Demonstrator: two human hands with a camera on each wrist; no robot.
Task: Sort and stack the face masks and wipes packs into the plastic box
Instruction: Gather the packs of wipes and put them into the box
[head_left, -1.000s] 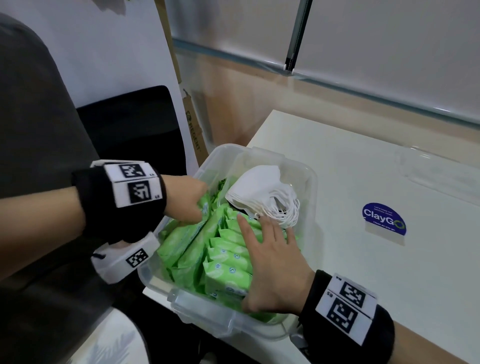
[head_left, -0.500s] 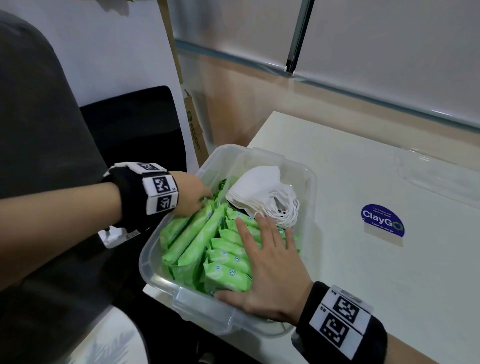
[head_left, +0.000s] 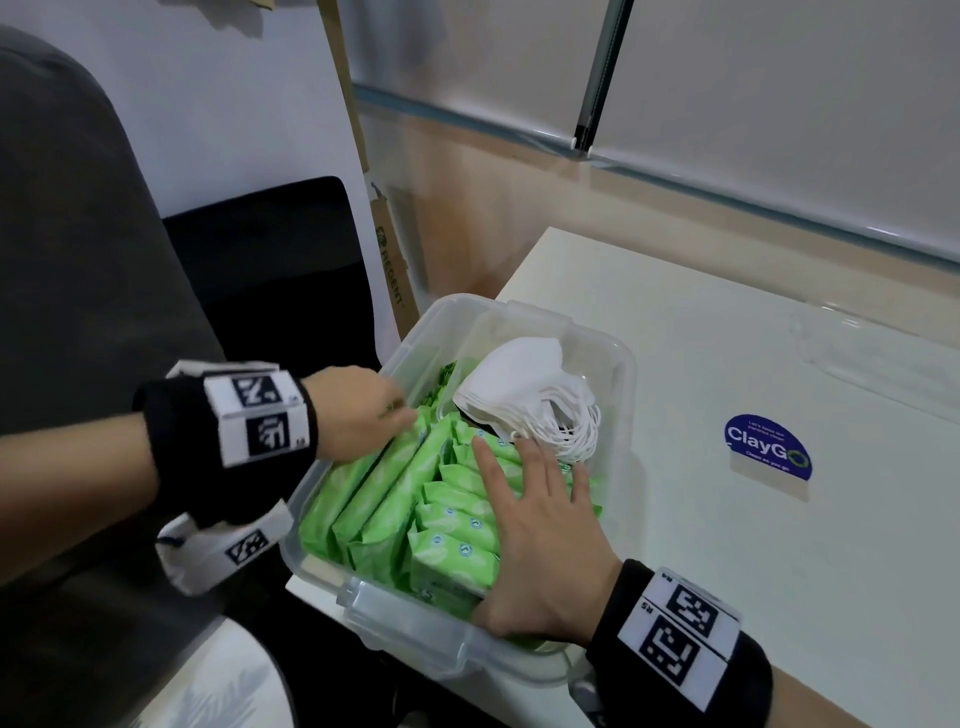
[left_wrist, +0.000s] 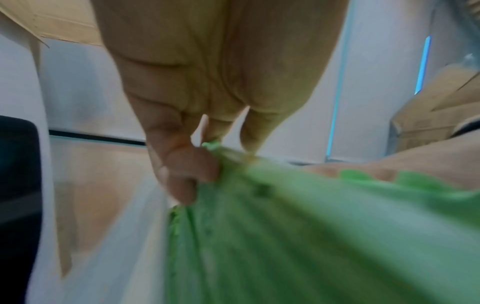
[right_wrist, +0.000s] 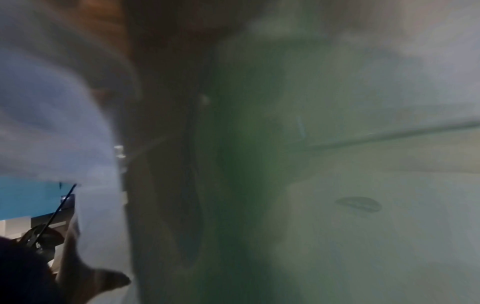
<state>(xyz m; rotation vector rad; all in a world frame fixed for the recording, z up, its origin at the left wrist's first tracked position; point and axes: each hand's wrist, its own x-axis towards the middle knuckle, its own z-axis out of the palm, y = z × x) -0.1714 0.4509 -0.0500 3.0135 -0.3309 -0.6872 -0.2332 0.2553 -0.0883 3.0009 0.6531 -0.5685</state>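
Note:
A clear plastic box (head_left: 395, 613) sits at the table's near left corner. Inside it, several green wipes packs (head_left: 452, 551) stand in rows, and a stack of white face masks (head_left: 524, 395) lies at the far end. My left hand (head_left: 363, 415) reaches in from the left and pinches the top edge of a long green wipes pack (left_wrist: 298, 226) between thumb and fingers. My right hand (head_left: 535, 514) lies flat with straight fingers on the small packs at the right side. The right wrist view is dark and blurred.
The box's clear lid (head_left: 872, 364) lies on the white table (head_left: 779, 571) at the far right, behind a blue ClayGo sticker (head_left: 768, 453). A black chair (head_left: 265, 270) and a flattened cardboard box (head_left: 395, 260) stand to the left.
My left hand has lifted slightly and now pinches the end of a long pack at the box's left side. My right hand has stayed flat on the small packs.

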